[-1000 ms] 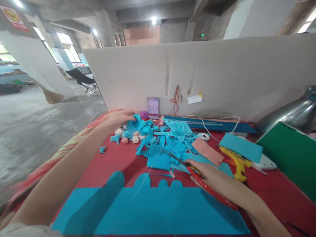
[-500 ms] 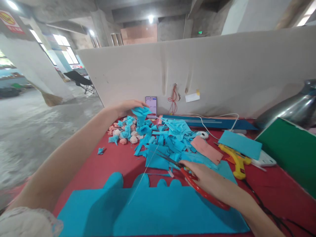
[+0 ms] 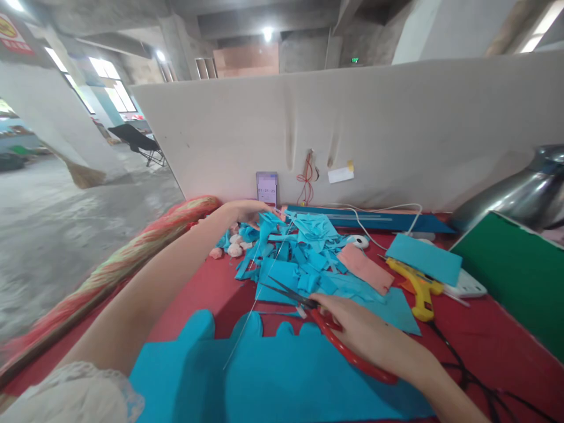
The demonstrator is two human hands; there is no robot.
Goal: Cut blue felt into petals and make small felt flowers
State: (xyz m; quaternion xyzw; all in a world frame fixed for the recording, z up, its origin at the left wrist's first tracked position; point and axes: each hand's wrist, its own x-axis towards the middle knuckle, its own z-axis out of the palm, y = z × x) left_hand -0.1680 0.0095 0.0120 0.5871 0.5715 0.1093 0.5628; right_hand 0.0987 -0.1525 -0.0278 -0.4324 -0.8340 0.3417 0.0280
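My right hand (image 3: 352, 320) is closed round the red handles of a pair of scissors (image 3: 326, 329). Their dark blades point left, slightly apart, over a square blue paper piece (image 3: 278, 276). At the back of the table, my left hand (image 3: 249, 212) is over the heap of paper scraps, its fingertips partly hidden. A crumpled blue paper flower (image 3: 268, 226) hangs at its fingers, seemingly pinched. Pink and blue paper flowers (image 3: 235, 249) lie under that wrist, partly covered. In front lies a large blue sheet (image 3: 282, 376) with rounded tabs, crossed by a thin pale thread.
Rightward lie a pink paper piece (image 3: 365, 267), a yellow glue gun (image 3: 420, 291) with black cord, and a green board (image 3: 520, 282). A phone (image 3: 267, 189) leans on the white partition. Along the left edge runs a red and pale green fibrous bundle (image 3: 132, 258) with a rod.
My left hand has lowered with the blue paper flower and moved right, towards the scraps. The scissors have shifted slightly left and down. The fibrous bundle has come into view at the left.
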